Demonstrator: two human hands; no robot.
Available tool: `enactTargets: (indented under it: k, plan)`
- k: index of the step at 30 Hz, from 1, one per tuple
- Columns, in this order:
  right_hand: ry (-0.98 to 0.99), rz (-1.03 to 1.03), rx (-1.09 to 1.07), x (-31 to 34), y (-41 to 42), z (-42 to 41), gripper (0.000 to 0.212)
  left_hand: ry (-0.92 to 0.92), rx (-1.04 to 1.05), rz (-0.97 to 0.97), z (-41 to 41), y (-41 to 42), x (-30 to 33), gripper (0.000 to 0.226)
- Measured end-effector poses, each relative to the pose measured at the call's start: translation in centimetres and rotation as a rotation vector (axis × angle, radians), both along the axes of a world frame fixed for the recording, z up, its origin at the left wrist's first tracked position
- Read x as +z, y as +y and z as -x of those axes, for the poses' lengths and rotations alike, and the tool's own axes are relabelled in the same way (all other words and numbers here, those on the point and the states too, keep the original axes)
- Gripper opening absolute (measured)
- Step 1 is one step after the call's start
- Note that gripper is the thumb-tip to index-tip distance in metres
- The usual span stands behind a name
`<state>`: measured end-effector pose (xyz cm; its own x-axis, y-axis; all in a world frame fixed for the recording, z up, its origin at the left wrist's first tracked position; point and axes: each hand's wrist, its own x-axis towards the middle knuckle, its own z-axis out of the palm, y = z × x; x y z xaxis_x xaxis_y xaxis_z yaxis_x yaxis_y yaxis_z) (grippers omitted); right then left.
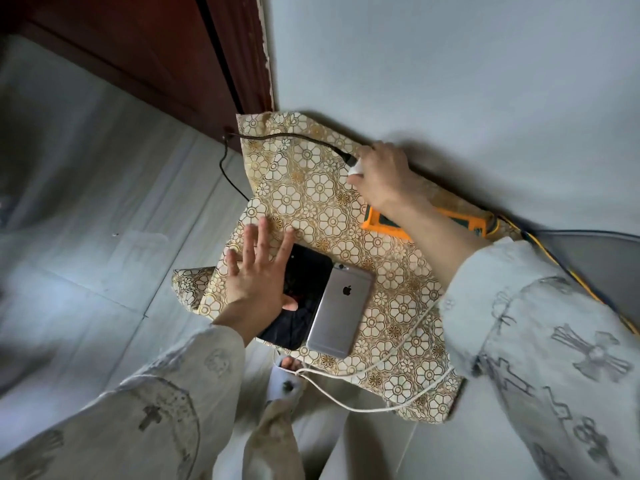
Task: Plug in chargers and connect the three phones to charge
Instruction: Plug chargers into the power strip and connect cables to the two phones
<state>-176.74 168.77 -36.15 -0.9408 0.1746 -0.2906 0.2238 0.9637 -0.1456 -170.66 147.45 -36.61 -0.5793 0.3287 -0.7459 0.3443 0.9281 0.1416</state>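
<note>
A small table under a gold flower-patterned cloth [311, 192] stands against the wall. On it lie a black phone [304, 289], screen up, and a silver phone [341, 310], face down, side by side. My left hand [256, 271] hovers flat with spread fingers over the black phone's left edge. My right hand [381, 171] grips a white charger plug [355, 168] with a dark braided cable [287, 135] near the wall. An orange power strip [384, 226] lies under my right forearm. A white cable [388, 355] trails across the cloth's near side.
A dark wooden door frame [207, 64] rises at the back left. The grey wall [450, 64] runs behind the table. Pale floor tiles [86, 220] spread to the left. An orange and dark cord [568, 271] runs off the strip to the right.
</note>
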Motion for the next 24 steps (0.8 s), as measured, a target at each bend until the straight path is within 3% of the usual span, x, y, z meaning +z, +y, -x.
enactTargets:
  k: [8,14,20,24]
  plan:
    - [0.013,0.589,-0.458,5.4,5.0,-6.4,0.026,-0.010,0.001,-0.015,0.1,-0.1,0.2,0.119]
    - [-0.076,0.666,-0.534,4.7,6.1,-9.5,0.045,-0.002,0.010,-0.019,0.0,0.0,0.0,0.120]
    - [0.005,0.795,-0.529,3.2,4.8,-9.2,0.033,0.008,0.008,-0.012,0.0,-0.1,-0.2,0.120]
    - [-0.025,0.734,-0.501,2.5,4.6,-9.3,0.045,0.017,0.016,-0.032,0.0,-0.3,-0.3,0.120]
